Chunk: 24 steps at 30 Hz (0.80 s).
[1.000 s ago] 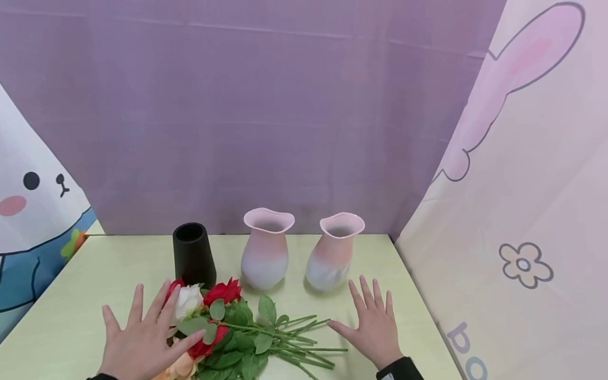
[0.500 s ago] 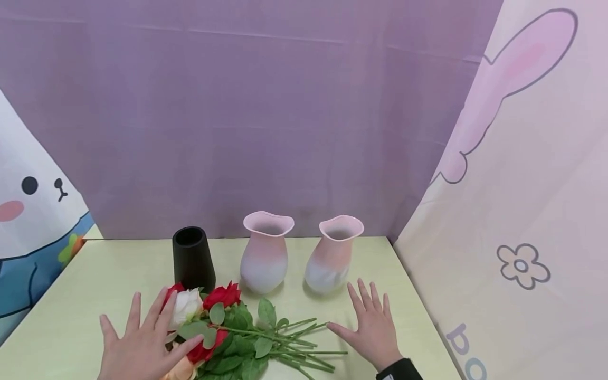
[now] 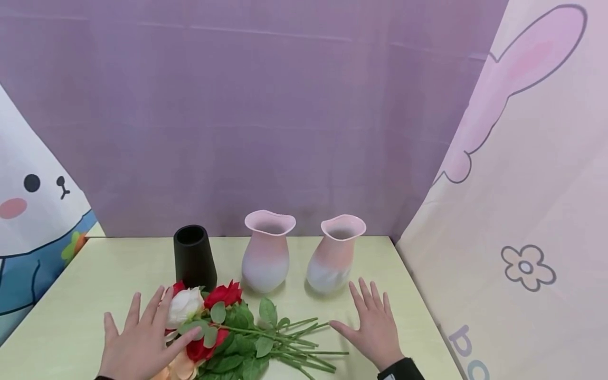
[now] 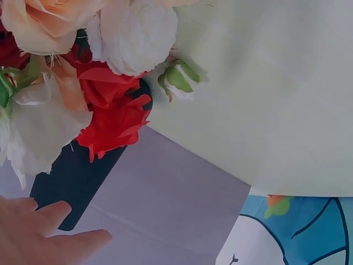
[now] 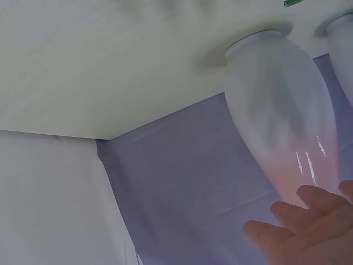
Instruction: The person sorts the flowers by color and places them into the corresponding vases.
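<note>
Across the lower middle of the head view, the bouquet is lying on the table, with the left hand resting fingers spread against its blooms and the right hand lying flat beside the stem ends. Only the left wrist view is showing the peach rose clearly. Since the earlier frames both hands are barely shifting. Behind, the black vase and two pink vases are standing upright; nothing shows above their mouths.
</note>
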Available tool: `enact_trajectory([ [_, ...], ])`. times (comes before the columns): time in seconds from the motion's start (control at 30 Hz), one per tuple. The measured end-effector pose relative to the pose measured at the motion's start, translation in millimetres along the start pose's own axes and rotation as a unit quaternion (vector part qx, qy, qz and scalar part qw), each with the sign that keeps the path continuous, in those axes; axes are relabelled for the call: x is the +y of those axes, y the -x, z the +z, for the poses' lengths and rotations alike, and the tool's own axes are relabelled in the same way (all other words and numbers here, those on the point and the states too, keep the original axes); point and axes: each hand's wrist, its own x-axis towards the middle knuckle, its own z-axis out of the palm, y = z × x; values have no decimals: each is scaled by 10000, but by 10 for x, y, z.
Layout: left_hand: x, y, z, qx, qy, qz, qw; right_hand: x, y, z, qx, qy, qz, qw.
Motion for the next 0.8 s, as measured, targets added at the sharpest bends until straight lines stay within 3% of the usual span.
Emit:
enact_trajectory([
  [0.13,19,-12,-13,-62,-77,-35,9999,-32,-5,89,-33,10,-99,9999],
  [0.23,-53,-72,121,6,-110,-38,9999,-81,-10,165,-71,42,-194,9998],
  [0.3,-182,-174,321,-19,-179,-57,9998,-116,-12,222,-103,35,-237,9997],
  [0.33,-258,-223,466,141,-262,-81,9995,-135,-16,249,-106,29,-261,9996],
  [0.47,-666,-514,1040,41,-518,-199,9984,-230,-43,324,-83,-142,-360,9992],
  [0.5,-738,-564,1168,164,-586,-281,9978,-259,-49,334,-60,-180,-398,9990],
  [0.57,-817,-615,1275,137,-650,-341,9972,-329,-64,333,-61,-310,-433,9986],
  [0.63,-617,-469,1004,83,-551,-376,9977,-409,-77,327,-59,-425,-467,9980],
  [0.7,-353,-275,622,-82,-403,-344,9986,-501,-91,322,-75,-575,-470,9972],
  [0.8,-19,-30,104,-488,-114,-251,9984,-638,-119,350,-132,-777,-492,9957],
])
